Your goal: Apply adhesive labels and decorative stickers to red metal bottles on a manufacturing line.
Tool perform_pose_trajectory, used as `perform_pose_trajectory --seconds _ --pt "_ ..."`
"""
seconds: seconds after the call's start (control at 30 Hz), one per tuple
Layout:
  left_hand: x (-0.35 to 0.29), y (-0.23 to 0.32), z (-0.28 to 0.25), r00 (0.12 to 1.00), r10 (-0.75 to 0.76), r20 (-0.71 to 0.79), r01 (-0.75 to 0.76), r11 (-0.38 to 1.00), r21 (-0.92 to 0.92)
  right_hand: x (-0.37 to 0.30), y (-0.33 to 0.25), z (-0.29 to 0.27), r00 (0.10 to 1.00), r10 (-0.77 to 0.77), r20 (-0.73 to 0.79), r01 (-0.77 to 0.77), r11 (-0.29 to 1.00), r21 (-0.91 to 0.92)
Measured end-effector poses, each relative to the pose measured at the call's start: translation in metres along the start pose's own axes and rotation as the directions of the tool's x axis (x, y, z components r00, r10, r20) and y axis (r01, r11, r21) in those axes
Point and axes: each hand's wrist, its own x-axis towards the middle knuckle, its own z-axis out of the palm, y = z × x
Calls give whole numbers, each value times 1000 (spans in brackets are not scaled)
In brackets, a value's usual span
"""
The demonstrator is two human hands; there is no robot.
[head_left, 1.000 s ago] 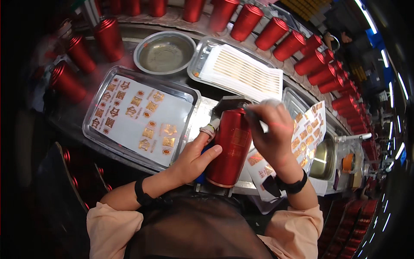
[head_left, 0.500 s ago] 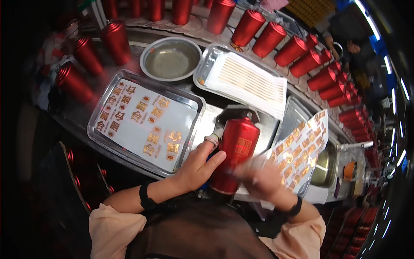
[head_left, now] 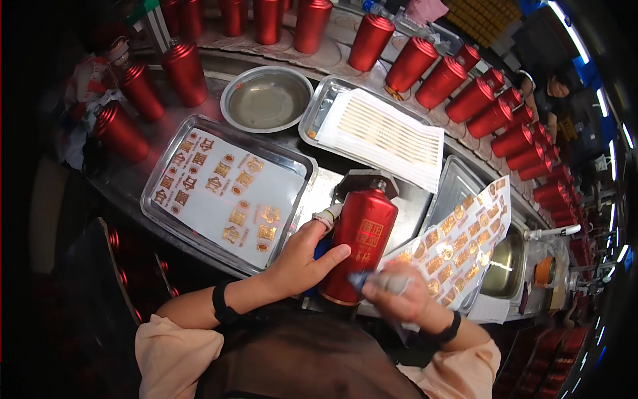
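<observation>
A glossy red bottle with gold emblems on its front stands tilted in front of me. My left hand grips its left side, thumb on the front and the other fingers out of sight behind it; a whitish wrap circles one finger. Close to the bottle's lower right is my right hand, blurred, closed on a small dark-blue flat piece whose kind I cannot make out. Under and beside that hand lies a sheet of gold stickers. A metal tray with a white sheet of gold emblems sits to the left.
Behind are a metal bowl of liquid and a tray with a gold-striped white sheet. Red bottles line a curved conveyor at the back. A sink with a white tap is at right.
My right hand has moved slightly down, and gold characters low on the bottle show now. Bottles on the back conveyor have shifted right. My left hand keeps its grip.
</observation>
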Motion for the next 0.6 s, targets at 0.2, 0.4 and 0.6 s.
perform_pose_trajectory --seconds 0.2,0.4,0.6 --pt "28 7 -16 952 270 147 -306 862 404 -3 4 2 857 350 -378 -417 902 -112" --pt "10 10 -25 863 341 372 -501 672 546 -32 -19 9 961 257 -102 -248 964 98" --pt "0 11 -21 835 351 424 -542 657 524 -52 -23 10 873 456 -173 -433 888 156"
